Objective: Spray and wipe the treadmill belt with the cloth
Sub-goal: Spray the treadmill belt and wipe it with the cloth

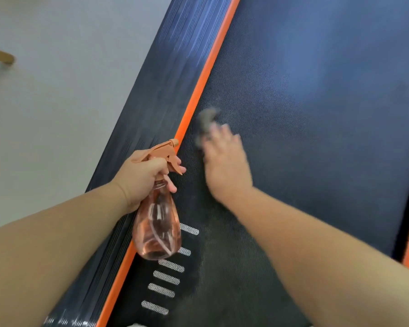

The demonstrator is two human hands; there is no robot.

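Treadmill belt (316, 114): dark, fine dotted mesh texture, fills the frame from 6 to 2 o'clock. Nearest, at 6 o'clock, a row of white rounded dash marks (165, 277) is printed on it. Just above them, at 7 o'clock of centre, is a spray bottle (157, 232): clear pinkish plastic, teardrop body, orange trigger head, held over the belt edge. Left hand (142, 178) is wrapped round its neck, with fingers by the trigger. Right hand (224, 161), at centre, is blurred, palm down on the belt, fingers on a grey crumpled cloth (206, 121) at its 11 o'clock; can't tell whether it is pinched or pressed flat. A smooth orange stripe (198, 90) borders the belt, then a dark ribbed side rail (156, 79). Grey floor (45, 114) at 9 o'clock, rounded wooden leg (0, 56) at 10.
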